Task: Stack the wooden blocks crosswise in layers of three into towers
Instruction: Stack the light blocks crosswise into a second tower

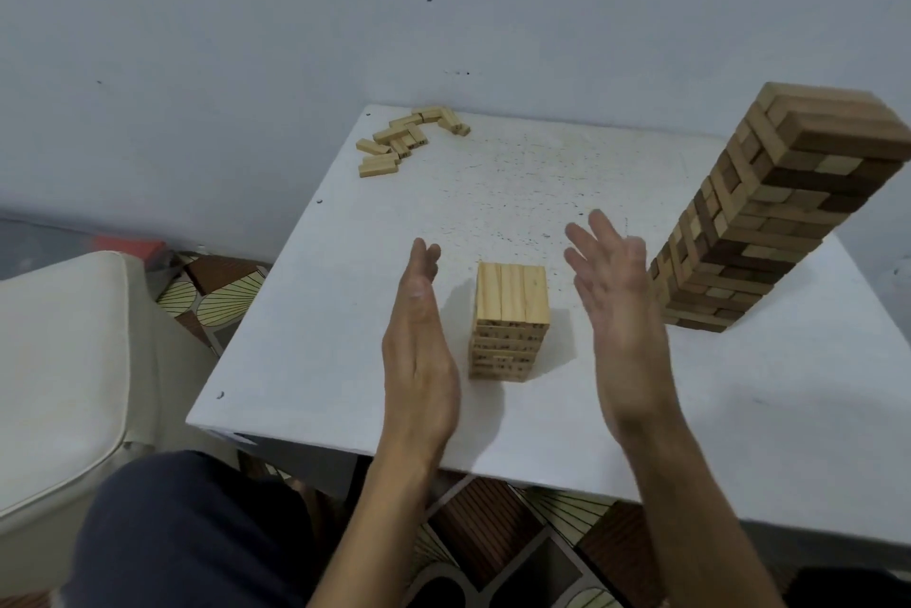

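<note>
Left hand (419, 346) and right hand (616, 306), fingers released, flank the tower (511, 311); loose blocks (394, 145) at 11 o'clock, nearer left.

Home room, cushioned seat (64, 361), patterned floor (217, 296)

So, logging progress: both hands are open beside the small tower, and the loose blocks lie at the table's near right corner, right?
No: the head view shows the loose blocks at the far left corner of the table. The left hand and right hand are open.
</note>
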A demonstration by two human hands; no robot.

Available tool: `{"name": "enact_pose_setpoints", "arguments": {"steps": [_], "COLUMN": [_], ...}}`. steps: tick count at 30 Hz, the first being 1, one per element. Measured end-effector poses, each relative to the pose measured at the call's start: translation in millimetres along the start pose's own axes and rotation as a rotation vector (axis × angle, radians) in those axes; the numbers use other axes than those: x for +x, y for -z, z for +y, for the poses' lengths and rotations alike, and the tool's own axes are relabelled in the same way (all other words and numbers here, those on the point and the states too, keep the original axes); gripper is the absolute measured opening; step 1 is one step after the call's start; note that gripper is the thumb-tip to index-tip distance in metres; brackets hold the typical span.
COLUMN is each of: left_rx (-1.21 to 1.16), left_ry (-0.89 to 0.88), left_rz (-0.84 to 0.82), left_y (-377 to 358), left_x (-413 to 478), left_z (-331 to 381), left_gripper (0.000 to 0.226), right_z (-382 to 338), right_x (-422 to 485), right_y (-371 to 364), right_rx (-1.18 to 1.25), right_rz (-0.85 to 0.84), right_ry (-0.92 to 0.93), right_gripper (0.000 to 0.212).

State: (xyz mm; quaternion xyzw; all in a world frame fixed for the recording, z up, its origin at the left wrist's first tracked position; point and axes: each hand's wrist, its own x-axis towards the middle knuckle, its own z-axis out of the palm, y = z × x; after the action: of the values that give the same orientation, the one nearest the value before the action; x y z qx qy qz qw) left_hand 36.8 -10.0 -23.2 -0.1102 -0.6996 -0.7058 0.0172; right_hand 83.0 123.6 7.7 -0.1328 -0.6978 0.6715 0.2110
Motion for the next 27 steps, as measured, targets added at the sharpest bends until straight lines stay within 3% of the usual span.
{"name": "enact_pose_setpoints", "arguments": {"steps": [6, 11, 20, 27], "left_rx": [0.225, 0.471, 0.992, 0.996], "left_ry": [-0.135, -0.168, -0.231, -0.277], "left_rz": [0.03, 0.016, -0.07, -0.059], "left_y": [26, 38, 54, 54], "left_x": [79, 158, 252, 262], "left_z": [0, -19, -68, -78], "left_gripper": [0.029, 0.024, 0.027, 0.031], "right_z": [-32, -10, 52, 83], "right_x": [88, 166, 271, 312], "right_y": [5, -26, -84, -101], "right_rx": [-0.154, -0.392, -0.835, -1.266], "right_rz": [-0.164, -0.206, -0.254, -0.394], "right_ry": [-0.021, 0.038, 0.178, 0.245], "right_gripper": [0.036, 0.025, 0.039, 0.05]}}
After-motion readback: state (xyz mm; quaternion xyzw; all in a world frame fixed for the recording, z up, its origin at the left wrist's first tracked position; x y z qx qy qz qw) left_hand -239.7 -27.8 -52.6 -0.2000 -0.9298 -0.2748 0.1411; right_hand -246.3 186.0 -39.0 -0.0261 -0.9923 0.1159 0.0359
